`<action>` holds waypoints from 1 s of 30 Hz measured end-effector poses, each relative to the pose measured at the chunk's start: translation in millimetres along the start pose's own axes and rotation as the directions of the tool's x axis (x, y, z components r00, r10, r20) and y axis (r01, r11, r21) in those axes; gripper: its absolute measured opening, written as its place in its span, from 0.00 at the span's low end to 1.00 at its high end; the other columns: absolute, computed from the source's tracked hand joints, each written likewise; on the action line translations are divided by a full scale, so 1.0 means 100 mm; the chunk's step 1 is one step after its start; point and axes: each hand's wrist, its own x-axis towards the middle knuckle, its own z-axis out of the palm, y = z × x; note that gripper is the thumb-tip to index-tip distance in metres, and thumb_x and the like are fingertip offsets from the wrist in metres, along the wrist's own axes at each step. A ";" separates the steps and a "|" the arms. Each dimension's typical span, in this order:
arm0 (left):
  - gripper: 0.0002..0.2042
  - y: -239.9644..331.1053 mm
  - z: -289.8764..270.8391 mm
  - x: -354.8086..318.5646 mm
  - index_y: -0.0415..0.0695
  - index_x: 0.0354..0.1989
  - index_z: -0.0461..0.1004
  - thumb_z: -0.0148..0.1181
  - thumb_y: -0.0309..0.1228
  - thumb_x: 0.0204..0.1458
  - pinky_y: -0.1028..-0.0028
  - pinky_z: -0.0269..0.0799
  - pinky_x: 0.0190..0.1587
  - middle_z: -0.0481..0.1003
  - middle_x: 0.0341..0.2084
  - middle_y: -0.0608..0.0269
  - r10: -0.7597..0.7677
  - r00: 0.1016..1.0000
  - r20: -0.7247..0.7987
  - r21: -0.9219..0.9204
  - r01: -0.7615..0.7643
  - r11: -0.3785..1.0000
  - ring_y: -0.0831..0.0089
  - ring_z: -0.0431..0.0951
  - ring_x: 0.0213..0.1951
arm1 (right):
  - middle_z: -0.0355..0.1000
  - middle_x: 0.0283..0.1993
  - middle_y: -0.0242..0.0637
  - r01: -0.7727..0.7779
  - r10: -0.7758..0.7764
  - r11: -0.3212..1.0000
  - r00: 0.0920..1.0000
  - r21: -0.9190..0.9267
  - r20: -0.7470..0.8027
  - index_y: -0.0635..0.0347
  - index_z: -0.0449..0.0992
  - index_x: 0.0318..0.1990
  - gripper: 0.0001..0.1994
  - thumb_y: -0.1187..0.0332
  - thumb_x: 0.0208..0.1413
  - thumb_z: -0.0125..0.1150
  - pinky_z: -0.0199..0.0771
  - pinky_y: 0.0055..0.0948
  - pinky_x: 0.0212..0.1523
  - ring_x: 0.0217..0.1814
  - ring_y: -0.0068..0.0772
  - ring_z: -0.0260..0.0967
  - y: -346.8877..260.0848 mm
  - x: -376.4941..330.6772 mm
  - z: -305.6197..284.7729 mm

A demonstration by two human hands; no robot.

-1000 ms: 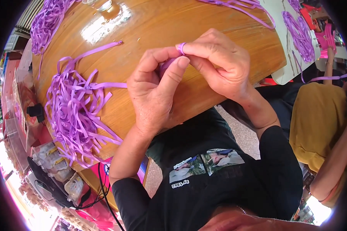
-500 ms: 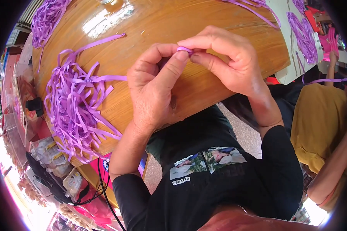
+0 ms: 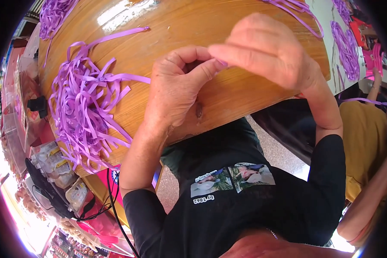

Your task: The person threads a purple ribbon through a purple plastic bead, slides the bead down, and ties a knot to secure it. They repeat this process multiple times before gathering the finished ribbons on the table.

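Note:
Between its thumb and index finger, my left hand (image 3: 175, 84) pinches a purple ribbon (image 3: 222, 63), mostly covered by the fingers. My right hand (image 3: 268, 53) is raised just beside it, with its index fingertip close to the left fingertips. Motion smears the right fingers and its thumb is hidden, so its grip cannot be made out. A tangled heap of purple ribbons (image 3: 84, 112) lies on the wooden table (image 3: 176, 34) to the left. One strand runs from the heap toward my left wrist and passes out of sight behind the hand.
More purple ribbon lies in a bundle (image 3: 56, 17) at the far left and in a looped hank (image 3: 346, 51) on a white surface at the right. A person's arm and mustard-coloured clothing (image 3: 363, 142) are close on my right. Black cables (image 3: 112, 198) hang below the table's left corner.
My right hand has turned over and lifted up and to the right, its thumb now hidden. My left hand has shifted slightly right, keeping its pinch. The view has moved a little.

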 end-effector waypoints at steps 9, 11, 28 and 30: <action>0.04 0.00 0.04 0.01 0.36 0.34 0.76 0.62 0.24 0.52 0.87 0.64 0.29 0.73 0.24 0.73 0.189 0.966 -0.177 0.019 -0.189 0.982 0.89 0.68 0.26 | 0.73 0.32 0.38 -0.473 0.483 0.869 0.874 0.145 -0.042 0.63 0.78 0.32 0.08 0.77 0.43 0.69 0.70 0.28 0.32 0.33 0.38 0.70 -0.17 0.22 -0.13; 0.04 -0.02 0.05 0.00 0.36 0.34 0.75 0.62 0.23 0.52 0.87 0.64 0.29 0.73 0.24 0.73 0.217 0.959 -0.183 0.011 -0.219 0.976 0.89 0.68 0.26 | 0.73 0.31 0.38 -0.520 0.538 0.833 0.841 0.191 -0.059 0.63 0.79 0.32 0.08 0.77 0.42 0.69 0.70 0.27 0.32 0.32 0.37 0.71 -0.24 0.21 -0.10; 0.04 -0.07 0.06 -0.02 0.36 0.34 0.74 0.63 0.21 0.51 0.88 0.66 0.32 0.72 0.29 0.72 0.346 0.915 -0.205 0.101 -0.332 0.938 0.88 0.69 0.30 | 0.72 0.28 0.38 -0.595 0.615 0.788 0.773 0.159 -0.155 0.62 0.77 0.31 0.06 0.78 0.43 0.65 0.64 0.28 0.29 0.28 0.35 0.69 -0.40 0.31 -0.01; 0.05 -0.08 0.06 0.00 0.36 0.34 0.74 0.63 0.20 0.50 0.88 0.66 0.32 0.71 0.30 0.72 0.336 0.918 -0.213 0.071 -0.328 0.942 0.88 0.69 0.30 | 0.71 0.27 0.38 -0.632 0.670 0.737 0.730 0.240 -0.135 0.61 0.75 0.30 0.05 0.77 0.44 0.64 0.65 0.29 0.29 0.29 0.37 0.69 -0.38 0.30 0.00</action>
